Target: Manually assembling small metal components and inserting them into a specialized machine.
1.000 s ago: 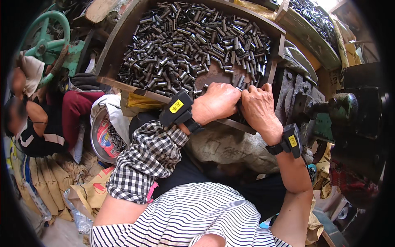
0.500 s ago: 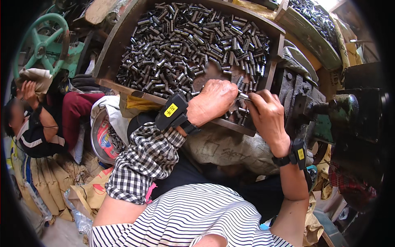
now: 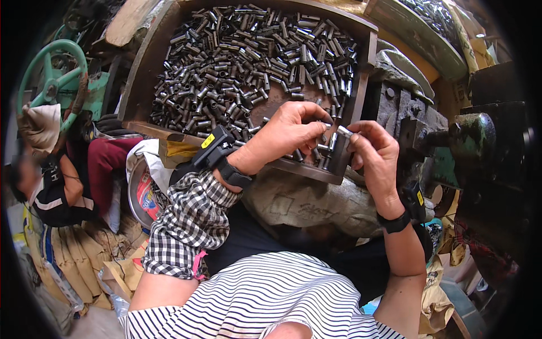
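Small metal tube (image 3: pixel 344 131) raised just above the near right corner of a wooden tray (image 3: pixel 307 171), pinched between thumb and forefinger of the right hand (image 3: pixel 377 157); other fingers of that hand curled under. Left hand (image 3: pixel 283 134) close by on the left, over the near side of the tray, thumb bent toward the forefinger, fingers curled. Cannot tell whether it grips a piece. The hands are apart.

Below them, several loose tubes (image 3: pixel 323 162) lie in the tray's near right corner. Main pile of dark metal tubes (image 3: pixel 226 79) fills the far and left parts, jumbled in all directions; a patch of brown tray bottom shows between pile and hands.

Both wrists carry black strapped devices. Checked sleeve (image 3: pixel 186 229) on left forearm, right forearm bare; striped shirt (image 3: pixel 248 294). Grey sack (image 3: pixel 307 206) beneath the near edge of the tray.

To the right, a dark, grimy machine (image 3: pixel 488 147). Upper right, a second tray (image 3: pixel 429 48) with more metal pieces. To the left, a metal bowl (image 3: pixel 133 192) with a red packet inside, a seated co-worker (image 3: pixel 68 181), a green handwheel (image 3: pixel 52 85).
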Motion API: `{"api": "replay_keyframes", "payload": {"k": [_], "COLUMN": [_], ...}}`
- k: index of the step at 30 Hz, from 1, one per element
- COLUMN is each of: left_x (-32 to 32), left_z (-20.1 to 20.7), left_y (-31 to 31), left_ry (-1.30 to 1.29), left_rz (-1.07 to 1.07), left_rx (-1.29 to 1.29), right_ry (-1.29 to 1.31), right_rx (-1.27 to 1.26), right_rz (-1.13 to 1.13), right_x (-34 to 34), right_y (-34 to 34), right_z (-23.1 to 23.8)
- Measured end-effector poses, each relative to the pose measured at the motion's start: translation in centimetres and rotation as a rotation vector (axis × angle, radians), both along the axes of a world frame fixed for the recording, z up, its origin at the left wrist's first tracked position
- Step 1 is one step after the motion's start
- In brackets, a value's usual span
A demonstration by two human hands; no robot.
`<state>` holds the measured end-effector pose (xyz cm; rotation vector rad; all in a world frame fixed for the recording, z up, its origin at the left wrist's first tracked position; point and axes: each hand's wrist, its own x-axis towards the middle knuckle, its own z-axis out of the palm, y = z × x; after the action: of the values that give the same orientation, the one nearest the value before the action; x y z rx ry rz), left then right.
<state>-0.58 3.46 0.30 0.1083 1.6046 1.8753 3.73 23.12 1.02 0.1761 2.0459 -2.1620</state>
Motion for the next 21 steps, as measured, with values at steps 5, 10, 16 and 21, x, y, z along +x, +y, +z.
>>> {"api": "replay_keyframes", "payload": {"k": [5, 10, 16, 21], "left_x": [0.0, 0.2, 0.3, 0.5], "left_z": [0.2, 0.1, -0.5, -0.3], "left_y": [0.2, 0.4, 0.2, 0.5], "left_ry": [-0.043, -0.142, -0.147, -0.054], "left_rz": [0.076, 0.06, 0.028, 0.016], "left_rx": [0.115, 0.215, 0.218, 0.156], "right_ry": [-0.07, -0.091, -0.122, -0.197], "right_rx": [-0.133, -0.193, -0.235, -0.299], "right_rz": [0.022, 0.0, -0.004, -0.005], "right_x": [-0.3, -0.2, -0.3, -0.3], "right_y": [0.7, 0.1, 0.2, 0.3], "right_z": [-0.3, -0.7, -1.2, -1.5]}}
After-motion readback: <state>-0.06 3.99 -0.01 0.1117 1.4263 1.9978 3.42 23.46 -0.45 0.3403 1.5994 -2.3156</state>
